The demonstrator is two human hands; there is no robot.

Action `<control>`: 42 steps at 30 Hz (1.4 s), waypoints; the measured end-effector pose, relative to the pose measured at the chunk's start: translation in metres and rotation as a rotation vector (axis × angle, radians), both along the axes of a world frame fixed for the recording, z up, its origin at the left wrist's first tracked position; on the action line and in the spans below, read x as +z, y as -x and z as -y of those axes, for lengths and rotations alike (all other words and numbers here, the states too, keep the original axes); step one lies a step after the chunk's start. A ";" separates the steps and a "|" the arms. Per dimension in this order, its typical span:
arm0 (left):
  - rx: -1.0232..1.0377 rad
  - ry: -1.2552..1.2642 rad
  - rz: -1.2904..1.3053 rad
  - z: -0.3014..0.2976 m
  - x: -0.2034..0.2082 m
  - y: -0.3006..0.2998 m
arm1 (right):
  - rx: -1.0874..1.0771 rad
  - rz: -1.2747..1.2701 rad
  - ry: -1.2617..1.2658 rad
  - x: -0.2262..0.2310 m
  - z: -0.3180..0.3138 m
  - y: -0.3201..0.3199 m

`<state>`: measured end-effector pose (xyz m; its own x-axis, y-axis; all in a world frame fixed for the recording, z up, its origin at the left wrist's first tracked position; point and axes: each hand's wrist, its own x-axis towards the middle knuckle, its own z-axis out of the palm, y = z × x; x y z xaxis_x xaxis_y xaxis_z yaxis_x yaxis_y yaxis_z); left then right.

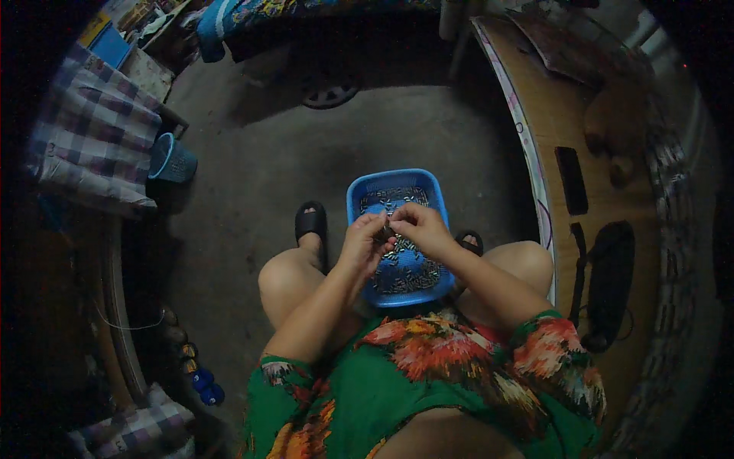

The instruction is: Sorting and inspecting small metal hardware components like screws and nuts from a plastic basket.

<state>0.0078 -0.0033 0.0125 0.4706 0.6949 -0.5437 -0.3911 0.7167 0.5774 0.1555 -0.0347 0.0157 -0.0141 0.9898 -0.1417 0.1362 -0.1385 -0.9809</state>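
Both hands, left hand (365,243) & right hand (419,228), pinch one small metal piece (388,232) over blue basket (359,191) w/ similar parts; loose grip could drop it past the near rim onto concrete floor (252,153).

One blue tray (357,200) sits on the lap, filled with small metal pieces (409,269) — too many and too small to count. Two hands (365,243) meet above it, the other hand (423,227) just beside the first, with one small dark piece (387,232) between them. Two black sandals show on the floor — one (310,222) in full, one (471,242) partly hidden behind an arm. One blue basket (171,160) stands at the left. Two checked cloths: one (95,130) upper left, one (134,424) lower left. One dark flat object (571,180) lies on the wooden surface (550,115) at right.
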 end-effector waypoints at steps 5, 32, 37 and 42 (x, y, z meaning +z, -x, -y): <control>0.012 -0.014 0.117 -0.002 -0.017 0.003 | 0.043 0.193 -0.210 0.009 0.007 0.010; -0.017 0.093 0.163 -0.001 0.006 0.001 | -0.057 0.036 -0.139 0.010 0.002 0.007; -0.023 0.050 0.149 -0.001 0.002 0.003 | -0.061 0.377 -0.369 0.012 0.005 0.011; 0.019 0.073 0.079 -0.002 0.007 0.001 | -0.051 -0.134 -0.088 0.006 0.002 0.006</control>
<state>0.0073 -0.0016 0.0191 0.5012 0.6635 -0.5555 -0.4467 0.7481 0.4906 0.1492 -0.0363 0.0216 0.0231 0.9982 -0.0549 -0.0016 -0.0549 -0.9985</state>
